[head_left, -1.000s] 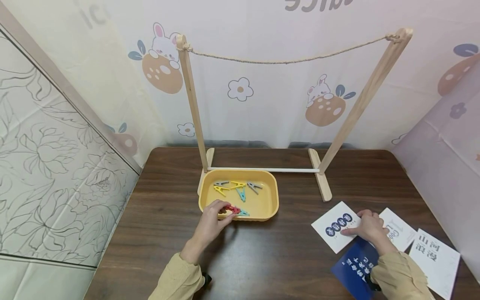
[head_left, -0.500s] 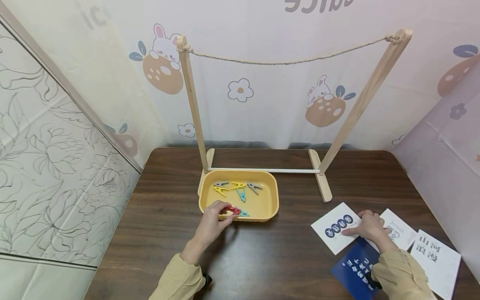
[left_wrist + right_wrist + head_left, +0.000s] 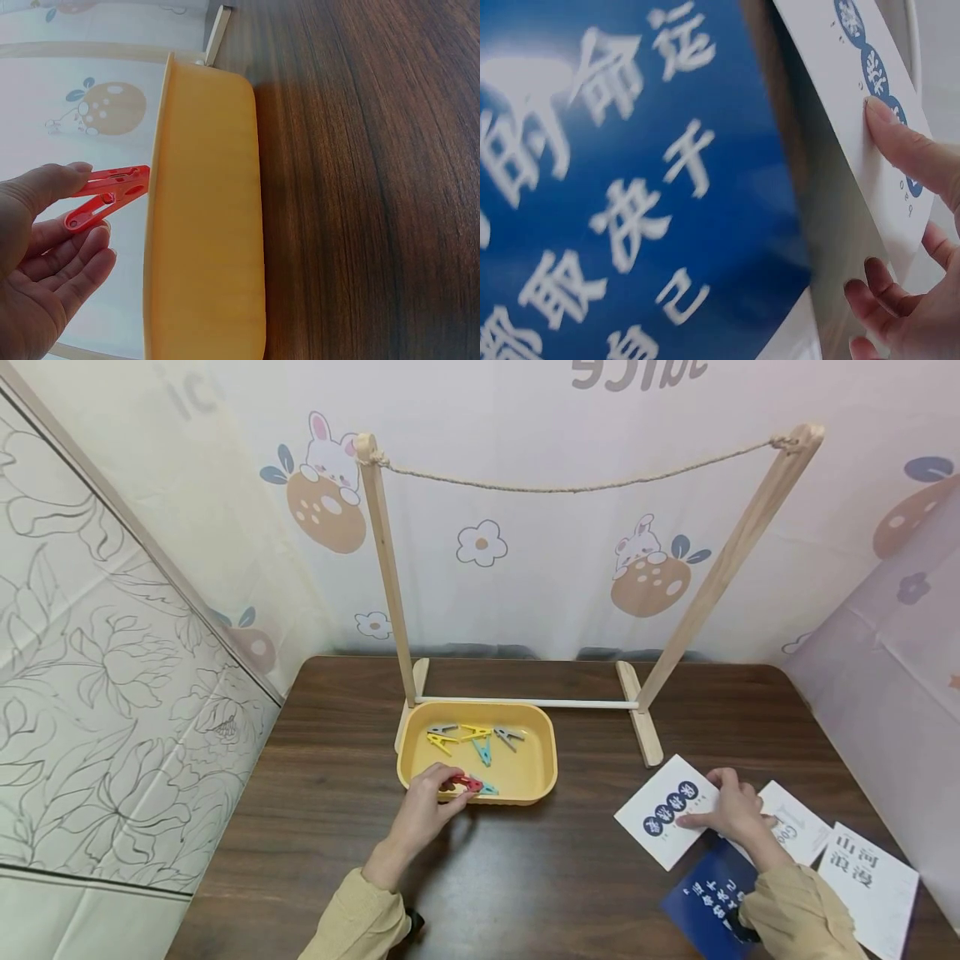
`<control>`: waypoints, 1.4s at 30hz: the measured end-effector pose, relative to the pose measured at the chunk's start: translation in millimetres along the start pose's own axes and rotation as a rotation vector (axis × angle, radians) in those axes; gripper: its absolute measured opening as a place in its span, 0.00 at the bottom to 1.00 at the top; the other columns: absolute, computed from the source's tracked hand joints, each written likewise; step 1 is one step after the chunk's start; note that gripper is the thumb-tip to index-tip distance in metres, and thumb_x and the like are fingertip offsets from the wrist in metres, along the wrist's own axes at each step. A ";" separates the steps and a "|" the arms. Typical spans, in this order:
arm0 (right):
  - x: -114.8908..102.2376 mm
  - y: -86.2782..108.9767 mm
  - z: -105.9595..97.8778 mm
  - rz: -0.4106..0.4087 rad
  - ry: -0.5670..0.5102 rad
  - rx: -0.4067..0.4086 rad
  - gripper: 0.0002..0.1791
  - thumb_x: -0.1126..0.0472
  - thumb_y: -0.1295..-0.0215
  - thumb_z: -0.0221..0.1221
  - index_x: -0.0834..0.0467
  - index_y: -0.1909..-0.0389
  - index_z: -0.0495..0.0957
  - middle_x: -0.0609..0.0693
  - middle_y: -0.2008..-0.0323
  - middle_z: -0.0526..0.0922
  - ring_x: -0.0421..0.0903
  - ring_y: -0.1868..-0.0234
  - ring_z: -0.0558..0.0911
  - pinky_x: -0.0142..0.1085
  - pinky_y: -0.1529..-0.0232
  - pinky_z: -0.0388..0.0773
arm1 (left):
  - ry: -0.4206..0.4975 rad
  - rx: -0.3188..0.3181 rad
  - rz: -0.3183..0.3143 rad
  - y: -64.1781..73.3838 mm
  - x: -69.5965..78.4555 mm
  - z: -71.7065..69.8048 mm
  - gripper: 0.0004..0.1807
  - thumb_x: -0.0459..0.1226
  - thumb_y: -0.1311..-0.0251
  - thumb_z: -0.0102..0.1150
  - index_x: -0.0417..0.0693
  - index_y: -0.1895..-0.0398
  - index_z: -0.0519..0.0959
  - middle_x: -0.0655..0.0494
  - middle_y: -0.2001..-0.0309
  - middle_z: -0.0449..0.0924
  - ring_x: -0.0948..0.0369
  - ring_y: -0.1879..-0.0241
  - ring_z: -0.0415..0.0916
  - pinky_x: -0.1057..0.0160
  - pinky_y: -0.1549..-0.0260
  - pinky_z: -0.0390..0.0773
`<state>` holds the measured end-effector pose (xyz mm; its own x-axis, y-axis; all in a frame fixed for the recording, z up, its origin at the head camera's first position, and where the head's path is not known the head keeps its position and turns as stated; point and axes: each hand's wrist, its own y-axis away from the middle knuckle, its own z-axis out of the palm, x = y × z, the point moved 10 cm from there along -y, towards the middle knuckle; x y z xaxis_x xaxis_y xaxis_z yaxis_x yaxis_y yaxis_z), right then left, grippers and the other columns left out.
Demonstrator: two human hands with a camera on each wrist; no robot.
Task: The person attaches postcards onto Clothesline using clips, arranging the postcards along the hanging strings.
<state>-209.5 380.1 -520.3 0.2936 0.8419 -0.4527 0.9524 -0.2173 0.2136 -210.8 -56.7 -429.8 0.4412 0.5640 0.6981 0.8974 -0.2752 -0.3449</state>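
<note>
My left hand (image 3: 422,806) pinches a red clothespin (image 3: 471,783) between thumb and fingers, over the near rim of a yellow tray (image 3: 552,752). In the left wrist view the clothespin's (image 3: 112,187) tip end overlaps the tray's edge. Several grey, yellow and teal clothespins lie inside the tray, among them a teal one (image 3: 483,750). On the right, my right hand (image 3: 733,814) pinches a white card (image 3: 660,814) with dark blue circles, thumb on its printed face and fingers behind. The right wrist view shows this card (image 3: 840,90) raised at a slant beside a blue card (image 3: 727,225).
Behind the tray stands a wooden frame, its posts (image 3: 731,560) joined at the top by a slack rope (image 3: 570,489) and below by a white rod (image 3: 570,702). Two more white cards, one nearer (image 3: 806,818) and one farther right (image 3: 877,893), lie beyond my right hand.
The white card with blue circles has shifted slightly left and away from me, with my right hand moving along. My left hand stays nearly still with the red clothespin.
</note>
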 end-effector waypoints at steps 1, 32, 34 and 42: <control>-4.2 1.0 -0.7 -0.016 -0.005 0.002 0.58 0.42 0.79 0.74 0.65 0.49 0.52 0.72 0.62 0.64 0.70 0.56 0.60 0.69 0.60 0.49 | 0.000 0.003 0.000 0.1 0.1 -0.2 0.11 0.32 0.56 0.66 0.37 0.68 0.78 0.52 0.71 0.75 0.60 0.72 0.73 0.64 0.73 0.75; -37.0 28.5 -32.4 -0.182 -0.302 0.407 0.42 0.70 0.57 0.67 0.54 0.41 0.55 0.60 0.69 0.74 0.38 0.79 0.73 0.40 0.89 0.67 | 0.002 0.002 -0.010 2.5 -3.6 1.5 0.11 0.33 0.56 0.67 0.38 0.68 0.78 0.54 0.71 0.75 0.60 0.72 0.72 0.62 0.73 0.75; -16.4 17.8 -22.6 -0.175 -0.344 0.424 0.43 0.66 0.57 0.68 0.53 0.41 0.54 0.59 0.67 0.75 0.31 0.78 0.73 0.39 0.88 0.70 | 0.000 0.004 -0.009 2.3 -3.3 0.9 0.12 0.33 0.56 0.67 0.38 0.68 0.78 0.54 0.71 0.75 0.61 0.72 0.72 0.63 0.73 0.75; 36.7 -10.2 1.3 -0.223 -0.414 0.487 0.26 0.58 0.61 0.71 0.61 0.59 0.73 0.57 0.72 0.81 0.30 0.78 0.76 0.23 0.82 0.72 | -0.010 0.012 0.053 -2.0 4.5 -4.1 0.12 0.33 0.57 0.67 0.37 0.68 0.78 0.53 0.72 0.75 0.61 0.72 0.71 0.66 0.74 0.74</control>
<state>-208.3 412.5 -540.2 0.0009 0.6552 -0.7555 0.8933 -0.3401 -0.2939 -210.5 -56.8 -423.4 0.4879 0.5568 0.6722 0.8727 -0.2959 -0.3884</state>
